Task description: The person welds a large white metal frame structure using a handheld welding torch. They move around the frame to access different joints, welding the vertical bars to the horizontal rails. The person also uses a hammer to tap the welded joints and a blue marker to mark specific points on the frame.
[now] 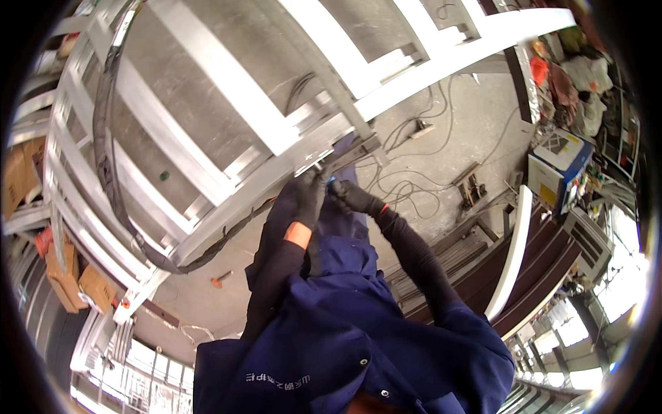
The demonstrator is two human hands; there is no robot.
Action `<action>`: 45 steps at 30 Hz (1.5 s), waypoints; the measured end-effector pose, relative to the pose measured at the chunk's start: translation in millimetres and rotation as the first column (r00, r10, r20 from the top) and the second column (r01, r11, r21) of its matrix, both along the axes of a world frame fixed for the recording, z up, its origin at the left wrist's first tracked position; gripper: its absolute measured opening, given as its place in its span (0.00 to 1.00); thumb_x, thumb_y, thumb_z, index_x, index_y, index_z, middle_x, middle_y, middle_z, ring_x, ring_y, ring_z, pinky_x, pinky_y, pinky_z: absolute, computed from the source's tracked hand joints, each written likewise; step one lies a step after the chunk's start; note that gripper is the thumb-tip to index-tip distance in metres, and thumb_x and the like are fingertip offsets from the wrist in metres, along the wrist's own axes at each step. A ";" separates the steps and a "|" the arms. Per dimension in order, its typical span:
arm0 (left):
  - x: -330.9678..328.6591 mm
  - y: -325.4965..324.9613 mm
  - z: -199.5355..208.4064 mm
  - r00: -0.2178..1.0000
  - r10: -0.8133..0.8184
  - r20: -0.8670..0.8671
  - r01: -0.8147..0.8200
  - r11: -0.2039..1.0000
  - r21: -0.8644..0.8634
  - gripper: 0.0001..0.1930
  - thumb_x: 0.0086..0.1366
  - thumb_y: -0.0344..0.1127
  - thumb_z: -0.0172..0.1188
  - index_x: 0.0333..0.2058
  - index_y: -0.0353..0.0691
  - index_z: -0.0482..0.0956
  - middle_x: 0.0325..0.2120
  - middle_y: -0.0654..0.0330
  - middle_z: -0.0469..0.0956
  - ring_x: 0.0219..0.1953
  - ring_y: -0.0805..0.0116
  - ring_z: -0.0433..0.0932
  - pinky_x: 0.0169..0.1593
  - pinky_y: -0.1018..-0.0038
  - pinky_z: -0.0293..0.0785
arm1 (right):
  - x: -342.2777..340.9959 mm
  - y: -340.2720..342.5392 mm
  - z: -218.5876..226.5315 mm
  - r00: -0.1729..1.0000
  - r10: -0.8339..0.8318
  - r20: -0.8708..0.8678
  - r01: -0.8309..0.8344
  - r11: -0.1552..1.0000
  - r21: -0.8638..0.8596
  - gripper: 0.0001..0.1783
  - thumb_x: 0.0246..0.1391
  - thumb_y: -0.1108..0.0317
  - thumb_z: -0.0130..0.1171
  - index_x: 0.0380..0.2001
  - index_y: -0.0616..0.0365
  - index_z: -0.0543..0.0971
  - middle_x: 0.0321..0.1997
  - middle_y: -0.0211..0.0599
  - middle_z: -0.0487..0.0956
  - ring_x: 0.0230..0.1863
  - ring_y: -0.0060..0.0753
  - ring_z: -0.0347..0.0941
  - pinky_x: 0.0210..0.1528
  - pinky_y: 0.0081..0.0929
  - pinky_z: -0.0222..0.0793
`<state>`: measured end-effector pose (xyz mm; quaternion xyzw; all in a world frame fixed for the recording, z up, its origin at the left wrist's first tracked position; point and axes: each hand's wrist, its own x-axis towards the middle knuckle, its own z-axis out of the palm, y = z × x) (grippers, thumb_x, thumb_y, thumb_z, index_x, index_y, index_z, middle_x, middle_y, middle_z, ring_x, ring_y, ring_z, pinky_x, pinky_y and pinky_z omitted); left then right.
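Both gloved hands meet at a joint of the pale metal frame (227,103), under its lower rail. Left hand (307,196) is curled near a small bracket (314,160); grip contents can't be told. Right hand (352,195) pinches something small and blue (333,183). Best done with wrists braced on the rail, clear of the black cable (110,186).

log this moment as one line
left hand: gloved, at metal frame edge | right hand: gloved, beside left, grip unclear | black cable along frame
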<state>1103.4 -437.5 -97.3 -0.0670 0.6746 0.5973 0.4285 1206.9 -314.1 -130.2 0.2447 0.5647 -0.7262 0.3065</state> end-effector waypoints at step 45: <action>-579.6 -226.0 -2.7 0.579 -0.712 -0.397 -0.131 0.400 -0.907 0.29 0.44 0.54 0.62 0.41 0.39 0.76 0.41 0.48 0.76 0.44 0.51 0.75 0.46 0.61 0.72 | 268.4 -137.1 225.7 0.543 -0.504 0.671 0.191 0.853 0.486 0.18 0.58 0.53 0.47 0.27 0.57 0.73 0.19 0.31 0.72 0.17 0.27 0.67 0.19 0.26 0.64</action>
